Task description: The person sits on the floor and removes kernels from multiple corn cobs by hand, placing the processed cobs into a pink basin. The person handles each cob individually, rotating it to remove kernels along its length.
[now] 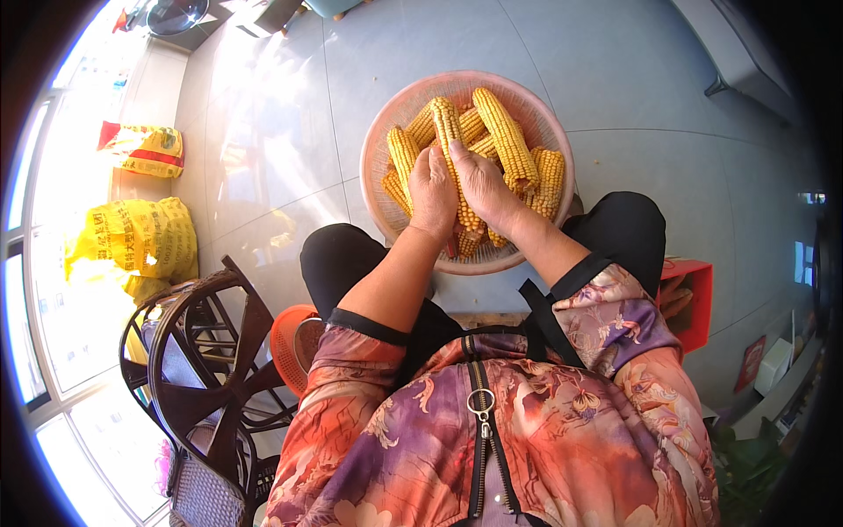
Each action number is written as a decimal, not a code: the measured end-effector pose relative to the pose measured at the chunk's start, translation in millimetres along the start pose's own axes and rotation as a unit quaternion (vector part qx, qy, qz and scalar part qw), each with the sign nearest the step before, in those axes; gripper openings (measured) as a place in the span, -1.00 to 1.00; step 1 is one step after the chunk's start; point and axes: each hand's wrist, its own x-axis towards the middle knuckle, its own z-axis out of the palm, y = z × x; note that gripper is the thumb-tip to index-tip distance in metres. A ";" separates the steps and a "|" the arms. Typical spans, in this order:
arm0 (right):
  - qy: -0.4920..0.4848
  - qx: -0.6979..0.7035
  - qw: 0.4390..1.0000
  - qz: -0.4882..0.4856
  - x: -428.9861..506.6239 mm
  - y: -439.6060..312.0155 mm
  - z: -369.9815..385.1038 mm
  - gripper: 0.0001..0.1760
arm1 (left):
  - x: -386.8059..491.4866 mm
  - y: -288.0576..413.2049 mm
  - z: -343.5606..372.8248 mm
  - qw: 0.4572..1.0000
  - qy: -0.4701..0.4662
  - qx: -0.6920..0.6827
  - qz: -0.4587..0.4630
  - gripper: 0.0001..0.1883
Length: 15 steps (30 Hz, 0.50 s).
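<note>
An ear of dried yellow corn [446, 117] is held between my two hands, pointing away from me. My left hand [435, 194] wraps its left side, and my right hand [486, 184] presses on its right, with the thumbs close together on the kernels. Both hands are over a round pink plastic basket [370, 155] between my knees. Several more ears fill the basket; one large ear [504, 135] lies tilted just right of the held one. A small reddish object [452, 248] shows below my left hand, mostly hidden, and I cannot tell what it is.
Dark rattan chairs [237, 388] stand at my left beside an orange perforated basket [288, 342]. Yellow printed sacks [148, 240] rest near the bright window. A red box [699, 306] is by my right knee. A few loose bits lie on the grey tiled floor [632, 99].
</note>
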 end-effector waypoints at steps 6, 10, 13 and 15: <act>-0.083 0.028 0.984 0.154 -27.6 -66.3 -2.1 -0.36 | 20.4 -5.3 -10.2 0.999 0.046 0.025 -0.004 -0.64; -0.042 -0.064 0.996 0.043 -24.8 -47.0 -2.4 -0.32 | 30.4 24.1 -21.1 0.955 0.029 -0.283 -0.080 -0.57; -0.070 -0.055 0.995 0.037 -30.8 -47.9 4.8 -0.36 | 28.9 30.3 -20.0 0.942 0.021 -0.327 -0.078 -0.70; -0.098 -0.036 0.993 0.062 -31.3 -46.2 6.9 -0.34 | 30.1 30.6 -15.8 0.935 0.052 -0.340 -0.082 -0.76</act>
